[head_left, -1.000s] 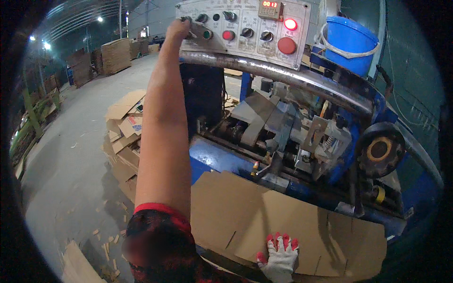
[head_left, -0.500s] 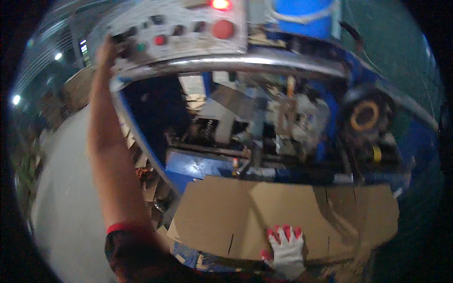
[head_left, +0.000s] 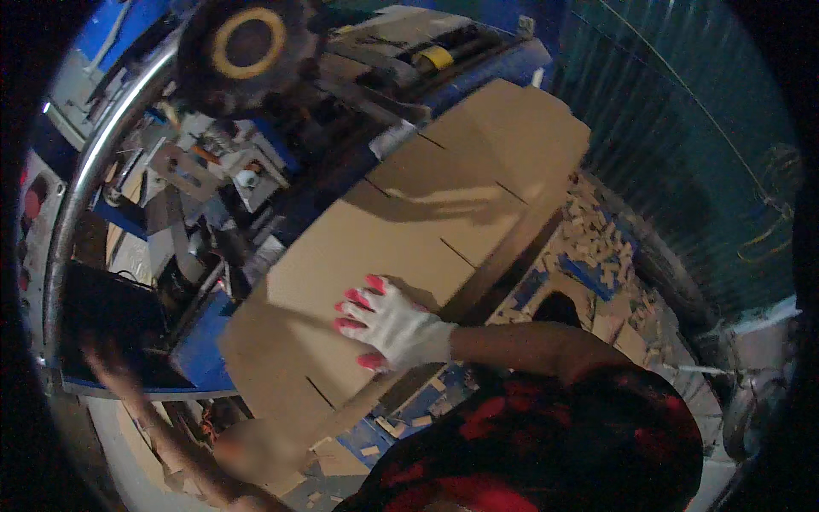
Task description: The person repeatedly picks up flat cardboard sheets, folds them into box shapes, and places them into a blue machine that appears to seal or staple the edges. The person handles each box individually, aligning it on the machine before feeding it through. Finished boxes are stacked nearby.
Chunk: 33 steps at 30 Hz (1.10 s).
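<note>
Head view: a white-gloved, red-tipped right hand (head_left: 392, 328) rests palm down, fingers spread, gripping nothing, on a broad, slitted brown cardboard sheet (head_left: 397, 243) that lies along the front of a blue metal machine (head_left: 205, 346). The bare left hand (head_left: 111, 367) is a blur before a dark flat panel (head_left: 107, 311); whether its fingers are closed cannot be told. Steadying the sheet appears to be the step in hand, one that calls for a flat palm, even pressure and an edge squared to the machine, with fingertips well clear of the round black wheel with a yellow ring (head_left: 273, 43). Brown cardboard scraps (head_left: 589, 235) lie heaped near a green corrugated wall (head_left: 682, 111).
</note>
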Each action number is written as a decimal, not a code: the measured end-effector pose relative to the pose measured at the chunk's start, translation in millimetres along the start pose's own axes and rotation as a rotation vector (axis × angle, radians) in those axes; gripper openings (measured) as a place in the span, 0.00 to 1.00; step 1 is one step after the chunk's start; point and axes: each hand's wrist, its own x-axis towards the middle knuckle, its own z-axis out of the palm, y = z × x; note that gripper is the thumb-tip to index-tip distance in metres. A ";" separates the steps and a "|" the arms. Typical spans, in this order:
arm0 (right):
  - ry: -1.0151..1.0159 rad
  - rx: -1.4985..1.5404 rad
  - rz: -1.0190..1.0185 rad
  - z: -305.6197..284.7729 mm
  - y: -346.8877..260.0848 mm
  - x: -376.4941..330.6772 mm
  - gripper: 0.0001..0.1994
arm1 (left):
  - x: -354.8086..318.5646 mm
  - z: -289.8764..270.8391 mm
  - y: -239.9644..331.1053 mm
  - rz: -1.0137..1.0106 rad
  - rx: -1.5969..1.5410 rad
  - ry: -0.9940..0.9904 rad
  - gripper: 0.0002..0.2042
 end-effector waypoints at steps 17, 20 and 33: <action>0.175 0.106 -0.010 1.2 -1.3 -35.0 0.29 | -316.4 51.4 279.8 -0.973 0.745 -0.305 0.43; 0.185 0.145 -0.051 -1.1 1.1 -31.7 0.26 | -327.9 53.2 268.0 -0.908 0.704 -0.021 0.48; 1.119 0.949 0.997 -66.6 311.2 -191.7 0.25 | -331.7 53.1 350.2 -1.153 0.413 0.084 0.48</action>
